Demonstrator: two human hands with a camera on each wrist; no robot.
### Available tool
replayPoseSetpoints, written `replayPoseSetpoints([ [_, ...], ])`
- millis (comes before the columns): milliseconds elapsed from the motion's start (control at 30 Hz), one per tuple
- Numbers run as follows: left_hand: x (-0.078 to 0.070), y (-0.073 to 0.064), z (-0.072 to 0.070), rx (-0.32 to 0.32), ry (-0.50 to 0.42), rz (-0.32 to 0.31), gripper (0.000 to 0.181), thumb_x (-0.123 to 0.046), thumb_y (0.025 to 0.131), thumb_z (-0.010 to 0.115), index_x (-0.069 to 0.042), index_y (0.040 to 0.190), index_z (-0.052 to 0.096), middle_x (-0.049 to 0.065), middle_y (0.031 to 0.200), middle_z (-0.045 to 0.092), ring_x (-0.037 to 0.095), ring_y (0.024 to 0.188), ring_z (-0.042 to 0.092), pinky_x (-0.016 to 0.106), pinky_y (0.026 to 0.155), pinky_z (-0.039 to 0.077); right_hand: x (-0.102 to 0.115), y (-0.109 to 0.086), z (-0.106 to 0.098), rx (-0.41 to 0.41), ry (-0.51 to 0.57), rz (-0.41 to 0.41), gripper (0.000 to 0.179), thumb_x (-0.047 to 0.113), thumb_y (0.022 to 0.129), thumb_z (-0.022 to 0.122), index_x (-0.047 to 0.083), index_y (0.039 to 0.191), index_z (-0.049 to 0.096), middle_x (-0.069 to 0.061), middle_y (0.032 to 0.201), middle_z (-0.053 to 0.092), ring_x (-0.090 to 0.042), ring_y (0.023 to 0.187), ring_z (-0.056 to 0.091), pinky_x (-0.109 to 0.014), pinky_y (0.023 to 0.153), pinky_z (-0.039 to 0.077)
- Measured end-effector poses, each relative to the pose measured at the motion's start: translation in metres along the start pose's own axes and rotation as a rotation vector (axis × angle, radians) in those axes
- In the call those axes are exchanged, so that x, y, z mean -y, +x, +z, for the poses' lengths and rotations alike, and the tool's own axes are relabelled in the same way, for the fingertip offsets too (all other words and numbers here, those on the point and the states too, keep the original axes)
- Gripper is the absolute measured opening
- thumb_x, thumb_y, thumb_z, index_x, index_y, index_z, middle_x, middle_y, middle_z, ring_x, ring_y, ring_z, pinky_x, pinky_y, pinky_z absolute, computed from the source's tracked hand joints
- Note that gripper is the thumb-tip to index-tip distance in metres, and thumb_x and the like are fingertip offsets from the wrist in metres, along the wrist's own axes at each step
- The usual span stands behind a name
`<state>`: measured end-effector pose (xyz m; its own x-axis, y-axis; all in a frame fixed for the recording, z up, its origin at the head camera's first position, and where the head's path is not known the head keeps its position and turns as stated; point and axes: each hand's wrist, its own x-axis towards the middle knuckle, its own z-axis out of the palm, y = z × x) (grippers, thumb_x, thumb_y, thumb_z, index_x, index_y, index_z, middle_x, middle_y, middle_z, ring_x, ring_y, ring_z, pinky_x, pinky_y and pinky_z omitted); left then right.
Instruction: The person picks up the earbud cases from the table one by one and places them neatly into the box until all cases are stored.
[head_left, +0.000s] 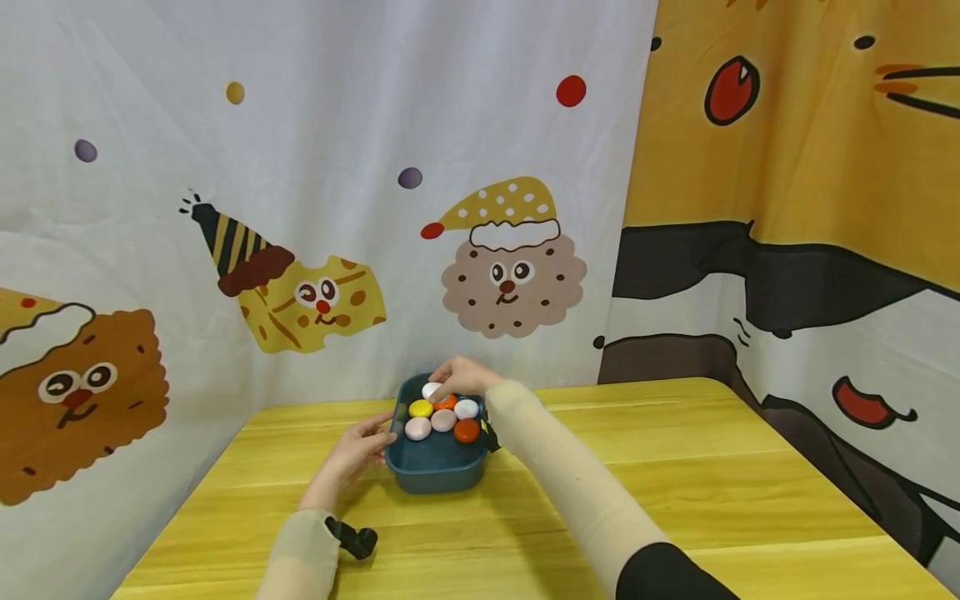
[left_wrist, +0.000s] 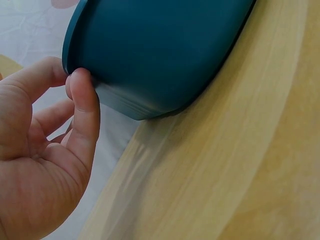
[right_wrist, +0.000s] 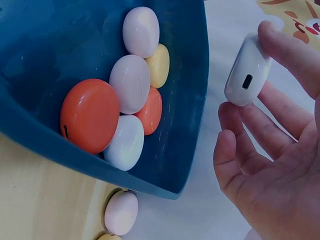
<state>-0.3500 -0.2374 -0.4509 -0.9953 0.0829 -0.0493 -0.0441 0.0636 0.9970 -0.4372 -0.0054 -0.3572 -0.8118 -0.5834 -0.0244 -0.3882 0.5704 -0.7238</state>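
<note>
A dark teal plastic bin (head_left: 435, 479) stands on the table near the curtain. My left hand (head_left: 358, 446) pinches its left rim between thumb and fingers, as the left wrist view also shows. Above the bin's far end, my right hand (head_left: 468, 377) pinches a white earbud case (right_wrist: 248, 70), its charging port (right_wrist: 247, 81) facing the wrist camera. Inside the bin lie several rounded cases: a yellow one (head_left: 421, 408), pale pink ones (right_wrist: 130, 84), another white one (right_wrist: 124, 142) and orange ones (right_wrist: 90, 116). They gather toward the far half.
Outside the bin, a pale pink case (right_wrist: 121, 212) lies on the table, with part of a yellow case (right_wrist: 109, 237) beside it. Behind the wood-grain table (head_left: 652, 467) hangs a white cartoon-printed curtain (head_left: 337, 125). A yellow printed curtain (head_left: 810, 183) closes off the right side.
</note>
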Motion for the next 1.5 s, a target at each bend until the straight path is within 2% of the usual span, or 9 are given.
replayPoseSetpoints([
  [233,0.0,-0.002,0.001,-0.018,0.008,0.001,0.057,-0.006,0.094,0.06,0.002,0.147,0.038,0.008,0.099,0.056,0.013,0.065,0.052,0.028,0.058,0.051,-0.005,0.004,-0.001,0.003,0.07,0.011,0.044,0.021,0.08,0.081,0.007,0.119,0.069,-0.005,0.116,0.066,-0.023,0.108,0.059,-0.044,0.096,0.046],
  [433,0.0,-0.002,0.002,-0.021,0.005,0.007,0.058,-0.005,0.094,0.06,0.002,0.146,0.038,0.008,0.099,0.056,0.013,0.065,0.052,0.028,0.058,0.05,-0.007,0.001,0.0,-0.002,0.044,0.014,0.042,0.021,0.08,0.08,0.008,0.118,0.07,-0.004,0.116,0.066,-0.022,0.108,0.059,-0.037,0.092,0.049],
  [800,-0.001,-0.001,0.002,-0.02,0.003,0.003,0.059,-0.005,0.092,0.062,0.001,0.146,0.04,0.009,0.099,0.056,0.013,0.065,0.054,0.026,0.058,0.05,-0.007,-0.007,-0.001,0.015,0.023,0.017,0.04,0.017,0.079,0.08,0.007,0.117,0.07,-0.006,0.116,0.067,-0.023,0.109,0.06,-0.035,0.091,0.049],
  [1100,-0.001,-0.002,0.002,-0.017,0.004,0.013,0.059,-0.006,0.093,0.062,0.002,0.146,0.039,0.009,0.101,0.056,0.014,0.066,0.054,0.027,0.058,0.05,-0.011,-0.011,-0.001,0.076,-0.04,0.023,0.039,0.019,0.083,0.077,0.007,0.12,0.069,-0.01,0.119,0.066,-0.018,0.101,0.063,-0.034,0.091,0.049],
  [1300,0.0,-0.002,0.002,-0.019,0.017,0.005,0.058,-0.006,0.093,0.061,0.001,0.147,0.039,0.01,0.103,0.055,0.013,0.067,0.054,0.026,0.06,0.05,-0.016,-0.011,-0.002,0.041,0.014,0.046,0.037,0.016,0.083,0.076,0.006,0.118,0.069,-0.01,0.118,0.065,-0.022,0.103,0.061,-0.04,0.094,0.047],
  [1500,0.0,-0.002,0.003,-0.018,0.008,0.005,0.058,-0.004,0.093,0.06,0.001,0.147,0.039,0.01,0.1,0.056,0.012,0.065,0.054,0.026,0.059,0.05,-0.022,-0.014,-0.009,0.009,0.005,0.042,0.035,0.017,0.083,0.076,0.007,0.116,0.07,-0.01,0.12,0.064,-0.023,0.108,0.059,-0.036,0.093,0.048],
])
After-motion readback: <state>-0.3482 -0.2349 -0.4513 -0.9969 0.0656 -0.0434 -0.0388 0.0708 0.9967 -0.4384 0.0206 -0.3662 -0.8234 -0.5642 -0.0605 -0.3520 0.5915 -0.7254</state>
